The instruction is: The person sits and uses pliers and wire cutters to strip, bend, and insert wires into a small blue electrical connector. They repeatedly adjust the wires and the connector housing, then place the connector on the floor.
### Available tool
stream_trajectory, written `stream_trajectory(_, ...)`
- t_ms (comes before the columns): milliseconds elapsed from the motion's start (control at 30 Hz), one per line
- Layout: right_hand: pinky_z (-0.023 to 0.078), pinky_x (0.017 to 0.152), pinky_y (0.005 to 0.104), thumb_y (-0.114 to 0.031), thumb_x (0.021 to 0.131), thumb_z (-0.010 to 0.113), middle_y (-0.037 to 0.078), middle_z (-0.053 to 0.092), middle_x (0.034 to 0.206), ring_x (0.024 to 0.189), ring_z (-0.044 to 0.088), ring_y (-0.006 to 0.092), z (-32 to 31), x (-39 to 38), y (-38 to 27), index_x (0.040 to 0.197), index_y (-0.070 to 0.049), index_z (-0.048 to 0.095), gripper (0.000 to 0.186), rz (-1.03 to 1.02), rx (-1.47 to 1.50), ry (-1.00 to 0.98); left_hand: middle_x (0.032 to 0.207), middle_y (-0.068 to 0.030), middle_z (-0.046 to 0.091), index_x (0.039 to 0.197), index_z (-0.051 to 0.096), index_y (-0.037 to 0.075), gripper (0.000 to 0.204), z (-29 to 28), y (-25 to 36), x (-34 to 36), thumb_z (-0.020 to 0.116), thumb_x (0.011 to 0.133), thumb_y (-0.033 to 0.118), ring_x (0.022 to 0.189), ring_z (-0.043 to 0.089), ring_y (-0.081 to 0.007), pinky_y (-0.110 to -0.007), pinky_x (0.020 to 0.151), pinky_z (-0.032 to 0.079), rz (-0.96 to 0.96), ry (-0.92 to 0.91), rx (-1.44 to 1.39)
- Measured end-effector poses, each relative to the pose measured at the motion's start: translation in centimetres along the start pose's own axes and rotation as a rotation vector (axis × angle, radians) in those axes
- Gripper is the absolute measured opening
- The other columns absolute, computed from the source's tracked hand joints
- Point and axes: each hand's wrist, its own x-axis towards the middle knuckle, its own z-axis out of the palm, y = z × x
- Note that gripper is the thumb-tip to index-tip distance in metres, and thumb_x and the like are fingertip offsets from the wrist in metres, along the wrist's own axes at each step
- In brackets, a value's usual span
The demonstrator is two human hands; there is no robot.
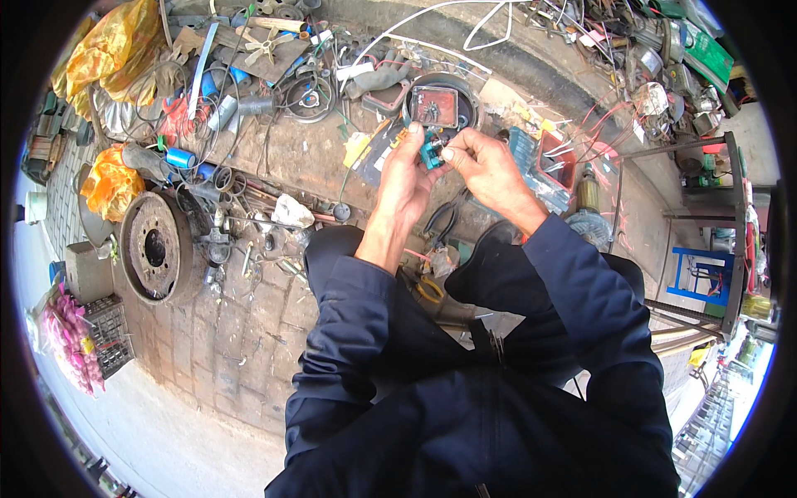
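My left hand (402,178) is closed around a small teal part (432,154), which shows between thumb and fingers. From the other side my right hand (491,172) pinches at the same part with thumb and forefinger. What exactly the part is cannot be made out. Just beyond both hands, a red square tray (435,104) with small pieces in it sits in a round dark pan (470,112). Teal tool housings (525,159) lie to the right of my right hand. Below the hands are dark-handled pliers (442,221).
Yellow-handled pliers (430,290) lie between my knees. A rusty wheel rim (156,246) stands at left, near orange bags (112,183) and a plastic crate (110,334). Scrap and wires crowd the far side. A metal frame (734,241) stands at right.
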Motion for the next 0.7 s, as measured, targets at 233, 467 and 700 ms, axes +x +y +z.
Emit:
stream_trajectory(233,0.045,0.06,0.0249,-0.018,0.099,0.066,-0.002,0.063,0.075,0.067,0.053,0.0053,1.2,0.1,0.5,0.091,-0.002,0.065,0.018,-0.076,0.23,0.131,0.108,-0.0033,0.068,0.115,0.059,0.014,0.028,-0.4,0.3,0.1,0.057,0.103,0.039,0.102,0.065,-0.0197,-0.043,0.09,0.052,-0.025,0.074,-0.077)
stream_trajectory(467,0.051,0.081,0.0443,-0.04,0.094,0.065,0.022,0.07,0.094,0.09,0.065,0.0328,7.4,-2.1,11.3,0.098,0.001,0.069,0.041,0.62,-0.011,0.072,0.11,-0.0101,0.068,0.114,0.057,0.01,0.028,-1.0,1.6,-0.2,0.057,0.101,0.035,0.108,0.062,-0.0302,-0.052,0.095,0.048,0.114,0.196,-0.25)
stream_trajectory(700,0.053,0.09,0.053,-0.057,0.077,0.077,0.028,0.057,0.127,0.11,0.064,0.0459,14.2,-7.1,18.4,0.126,0.003,0.04,0.086,0.89,-0.336,0.112,0.114,-0.0107,0.068,0.111,0.06,0.007,0.028,-0.9,1.9,-0.4,0.059,0.098,0.031,0.114,0.06,-0.0302,-0.054,0.101,0.044,0.127,0.183,-0.301)
